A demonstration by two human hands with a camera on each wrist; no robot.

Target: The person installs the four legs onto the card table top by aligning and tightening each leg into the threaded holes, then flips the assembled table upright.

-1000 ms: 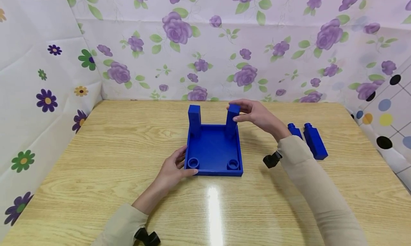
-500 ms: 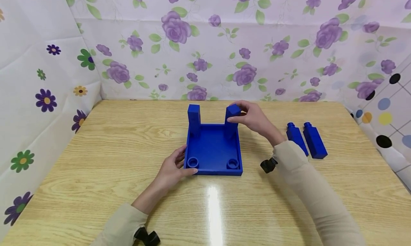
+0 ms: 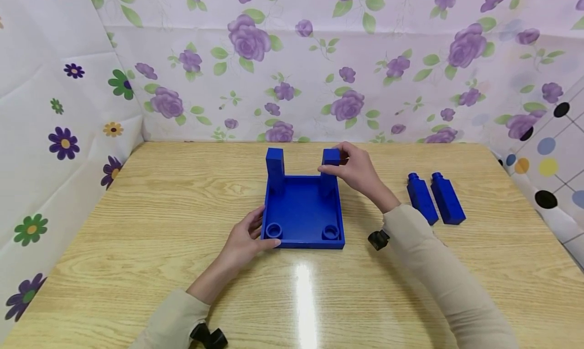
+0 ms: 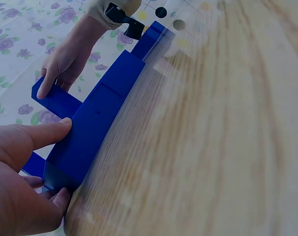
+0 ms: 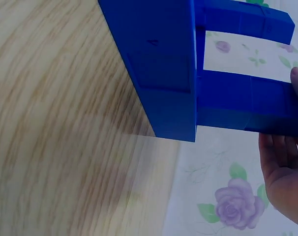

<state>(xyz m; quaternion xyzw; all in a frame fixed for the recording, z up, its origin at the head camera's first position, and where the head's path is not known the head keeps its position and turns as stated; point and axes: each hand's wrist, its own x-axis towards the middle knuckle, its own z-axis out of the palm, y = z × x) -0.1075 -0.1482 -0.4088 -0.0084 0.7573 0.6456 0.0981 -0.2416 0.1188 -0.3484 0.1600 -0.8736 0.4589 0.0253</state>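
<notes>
A blue square base (image 3: 303, 212) with a raised rim lies on the wooden table, two round sockets on its near corners. At its far left corner a blue square leg (image 3: 276, 167) stands upright. My right hand (image 3: 358, 170) grips the top of a matching leg (image 3: 330, 157) at the far right corner, thumb across the front; in the right wrist view this leg (image 5: 237, 101) meets the base. My left hand (image 3: 244, 237) holds the near left corner of the base, and the left wrist view has its thumb (image 4: 55, 132) on the outer side wall.
Two more blue legs, a left one (image 3: 422, 199) and a right one (image 3: 448, 199), lie on the table (image 3: 159, 212) at the right, their round threaded ends pointing away. Flowered sheets (image 3: 191, 106) hang behind the table and at its sides.
My right hand has turned the far right leg about its length, and its top now lines up squarely with the base. The forearm has shifted slightly left. My left hand stays put.
</notes>
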